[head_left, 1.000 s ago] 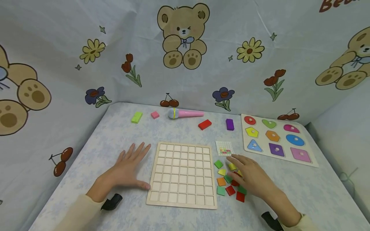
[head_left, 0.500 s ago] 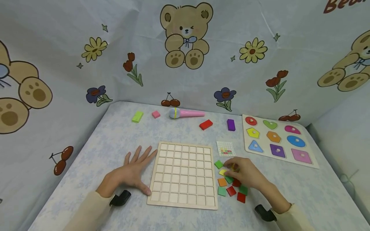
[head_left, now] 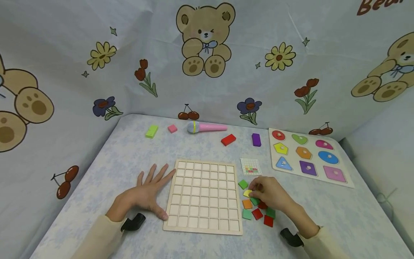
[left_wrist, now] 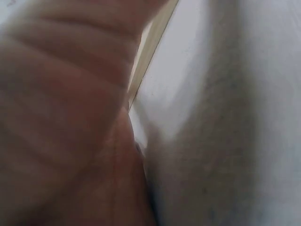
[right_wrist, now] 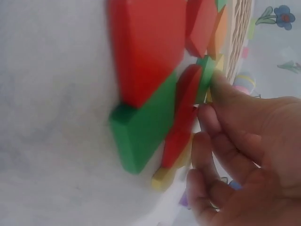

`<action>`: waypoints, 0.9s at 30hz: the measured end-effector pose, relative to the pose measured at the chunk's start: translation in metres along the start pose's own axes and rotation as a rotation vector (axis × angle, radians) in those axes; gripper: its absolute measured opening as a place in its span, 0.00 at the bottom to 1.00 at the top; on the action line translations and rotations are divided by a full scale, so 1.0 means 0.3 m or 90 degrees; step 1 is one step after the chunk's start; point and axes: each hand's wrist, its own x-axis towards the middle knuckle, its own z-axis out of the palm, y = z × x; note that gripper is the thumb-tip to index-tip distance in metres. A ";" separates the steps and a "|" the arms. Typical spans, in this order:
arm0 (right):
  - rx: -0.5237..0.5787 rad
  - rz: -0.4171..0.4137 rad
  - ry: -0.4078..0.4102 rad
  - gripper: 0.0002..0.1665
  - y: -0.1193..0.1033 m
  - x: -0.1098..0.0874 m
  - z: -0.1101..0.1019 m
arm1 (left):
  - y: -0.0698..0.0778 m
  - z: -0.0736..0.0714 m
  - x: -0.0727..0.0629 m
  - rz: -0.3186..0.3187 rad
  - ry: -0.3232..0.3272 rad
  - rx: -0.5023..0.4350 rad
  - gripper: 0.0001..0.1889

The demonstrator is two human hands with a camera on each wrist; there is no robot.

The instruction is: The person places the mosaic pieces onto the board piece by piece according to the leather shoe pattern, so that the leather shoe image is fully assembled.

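Note:
A square wooden grid board [head_left: 204, 197] lies in the middle of the table. My left hand [head_left: 147, 194] is spread flat beside it, thumb and index fingertips at its left edge. The palm fills much of the left wrist view, next to the board's pale rim [left_wrist: 153, 49]. To the right of the board, my right hand [head_left: 271, 192] pinches a yellow tile [head_left: 247, 193] between thumb and index finger. Around it lie loose tiles, including a green one [head_left: 243, 184], an orange one [head_left: 247, 204] and a red one [head_left: 268, 221]. Some tiles are partly hidden under that hand.
A small printed grid card [head_left: 250, 166] lies above the tiles. Farther back are a pink toy microphone [head_left: 207, 127] and red [head_left: 228, 140], purple [head_left: 256, 140], pink [head_left: 172, 128] and lime [head_left: 151, 131] blocks. A shape puzzle board [head_left: 310, 176] lies at right.
My right hand has lowered from above the tiles, curled its fingers and come to the yellow tile. My left hand has moved right, its index finger reaching the board's edge.

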 end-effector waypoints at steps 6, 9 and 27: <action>-0.007 0.011 0.009 0.06 -0.017 0.004 0.001 | -0.011 0.006 -0.004 0.003 0.006 0.007 0.77; -0.009 0.000 0.012 0.06 -0.030 0.006 -0.004 | -0.018 0.006 -0.009 0.004 0.010 0.010 0.77; 0.116 -0.155 0.000 0.03 -0.244 0.169 0.076 | 0.007 -0.004 -0.016 0.025 0.015 -0.013 0.77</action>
